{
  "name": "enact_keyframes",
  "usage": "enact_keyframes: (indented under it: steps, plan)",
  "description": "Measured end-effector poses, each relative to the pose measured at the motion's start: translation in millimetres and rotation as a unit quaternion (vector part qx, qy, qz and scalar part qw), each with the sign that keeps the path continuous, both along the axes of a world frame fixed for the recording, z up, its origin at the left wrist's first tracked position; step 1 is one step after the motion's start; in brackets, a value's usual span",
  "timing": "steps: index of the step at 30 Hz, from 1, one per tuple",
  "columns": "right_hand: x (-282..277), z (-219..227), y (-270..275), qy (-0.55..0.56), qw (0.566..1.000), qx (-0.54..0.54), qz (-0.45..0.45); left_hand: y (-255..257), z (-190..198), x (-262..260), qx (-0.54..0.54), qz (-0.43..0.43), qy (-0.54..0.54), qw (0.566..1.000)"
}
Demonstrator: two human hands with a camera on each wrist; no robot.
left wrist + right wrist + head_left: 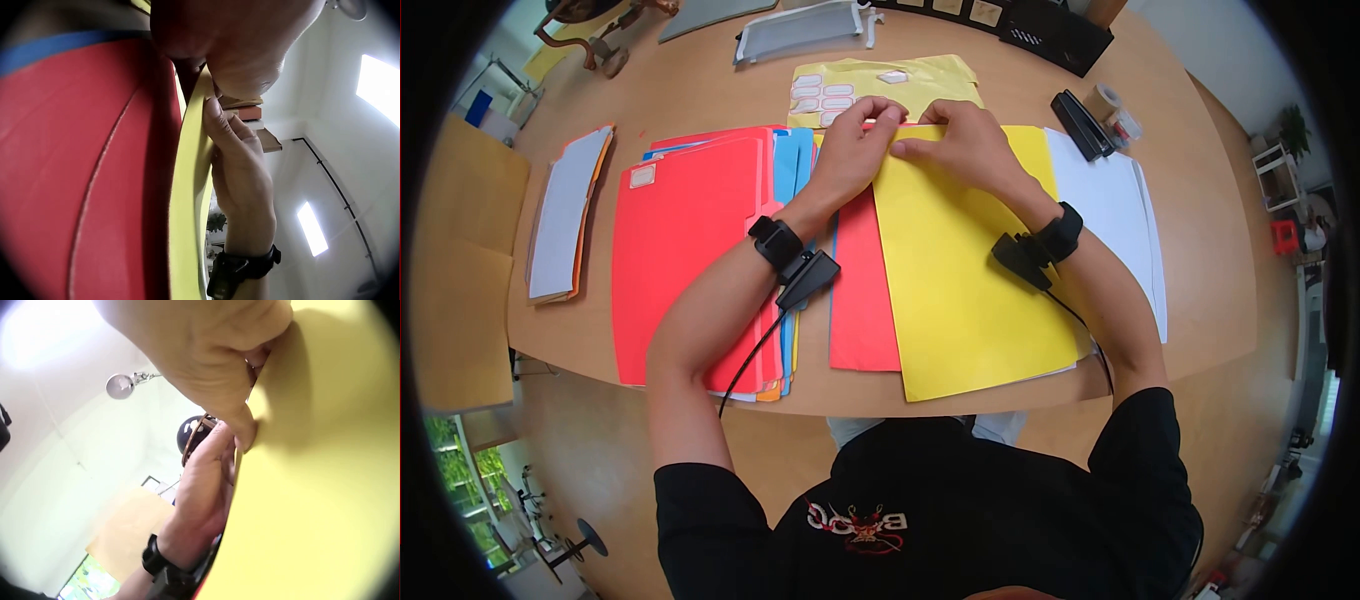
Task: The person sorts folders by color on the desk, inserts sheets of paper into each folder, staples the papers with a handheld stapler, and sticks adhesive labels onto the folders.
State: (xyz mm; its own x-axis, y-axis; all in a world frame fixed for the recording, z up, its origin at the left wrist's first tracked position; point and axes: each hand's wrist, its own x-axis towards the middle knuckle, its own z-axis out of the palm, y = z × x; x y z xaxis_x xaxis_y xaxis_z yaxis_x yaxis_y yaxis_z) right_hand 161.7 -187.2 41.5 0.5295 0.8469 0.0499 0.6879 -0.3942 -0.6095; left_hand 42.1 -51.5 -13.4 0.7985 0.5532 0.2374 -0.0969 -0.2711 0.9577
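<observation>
A yellow folder [970,270] lies slanted over a red folder [862,290], its upper left corner between my two hands. My right hand [972,145] pinches its top edge, the thumb [245,432] flat on the yellow face and the other fingers behind it. Right beside it, my left hand [855,150] has curled fingers and thumb at the same corner; in the right wrist view the left hand [203,487] shows just past the right thumb. The left wrist view has the yellow edge [187,206] raised off the red folder. The left fingertips are mostly hidden.
Left of the hands lies a stack of red and blue folders [690,240]; farther left are white and orange papers [570,220]. White sheets [1100,190] sit to the right. A yellow envelope with labels [930,82], a black stapler-like tool [1082,125] and a tape roll [1102,101] lie beyond.
</observation>
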Motion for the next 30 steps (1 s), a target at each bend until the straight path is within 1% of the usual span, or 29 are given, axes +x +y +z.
enact_keyframes:
  steps: [1,2,3,5,6,7,9,10,11,12,13,15,16,17,19,20,21,22,23,24,25,26,27,28,29,30]
  plan:
    - [4,-2,0,0.000,1.000,0.003,0.000,0,1,0,0.027,-0.019,0.011,0.999]
    - [11,-6,-1,-0.003,1.000,0.027,0.003,0,2,-1,0.054,-0.036,0.022,0.998]
    - [15,-9,-3,-0.006,0.999,0.052,0.006,0,2,-2,0.056,-0.035,0.022,0.998]
    - [23,-15,-12,0.010,0.997,0.074,0.010,-2,1,-3,-0.008,-0.098,0.012,0.995]
    - [26,-16,-17,0.026,0.995,0.093,0.011,-4,1,-1,-0.014,-0.114,0.004,0.993]
    - [29,-17,-24,0.026,0.995,0.094,0.012,-4,0,-2,-0.014,-0.113,0.004,0.994]
    - [34,-19,-39,0.016,0.991,0.135,-0.020,-4,2,-2,0.022,-0.105,0.007,0.994]
    - [42,-19,-49,-0.094,0.989,0.109,-0.014,-3,1,-2,0.022,-0.104,0.006,0.994]
    - [47,-21,-59,-0.095,0.989,0.109,-0.014,-1,1,-1,0.014,-0.078,-0.006,0.997]
    - [50,-23,-68,-0.211,0.968,0.118,-0.060,0,1,0,0.006,-0.052,-0.018,0.998]
    - [54,-25,-77,-0.323,0.932,0.126,-0.107,-1,5,-1,0.008,-0.053,-0.018,0.998]
    - [59,-28,-87,-0.302,0.939,0.109,-0.121,-4,10,-1,-0.011,-0.002,-0.022,1.000]
    - [55,-24,-91,-0.111,0.972,0.147,-0.144,-5,10,-1,-0.010,-0.003,-0.021,1.000]
    - [53,-23,-93,0.084,0.967,0.181,-0.161,-5,10,0,-0.011,0.007,-0.027,1.000]
    - [57,-33,-96,0.087,0.967,0.177,-0.160,-5,9,0,-0.009,0.016,-0.028,0.999]
    - [58,-37,-98,0.182,0.948,0.209,-0.154,-4,9,0,-0.016,0.015,-0.025,0.999]
    - [57,-39,-99,0.276,0.919,0.240,-0.147,-4,11,-1,-0.021,0.015,-0.020,0.999]
    - [58,-39,-98,0.260,0.917,0.264,-0.149,-6,13,-2,-0.018,0.012,-0.011,1.000]
    - [57,-40,-98,0.268,0.913,0.266,-0.154,-7,14,-3,0.012,0.026,0.003,1.000]
    - [57,-41,-99,0.237,0.919,0.275,-0.154,-9,15,-3,0.041,0.039,0.016,0.998]
    - [58,-44,-99,0.204,0.925,0.281,-0.153,-9,13,-2,0.043,0.037,0.022,0.998]
    - [67,-55,-99,0.139,0.935,0.293,-0.146,-7,11,0,0.039,0.030,0.006,0.999]
    - [65,-55,-100,0.145,0.934,0.292,-0.149,-6,7,1,0.034,0.024,-0.009,0.999]
    - [61,-50,-100,0.194,0.919,0.308,-0.152,-4,3,2,0.033,0.022,-0.001,0.999]
    - [59,-45,-100,0.242,0.901,0.325,-0.154,-1,-1,3,0.061,0.012,0.004,0.998]
    - [57,-44,-100,0.257,0.896,0.324,-0.159,-1,1,3,0.089,0.002,0.008,0.996]
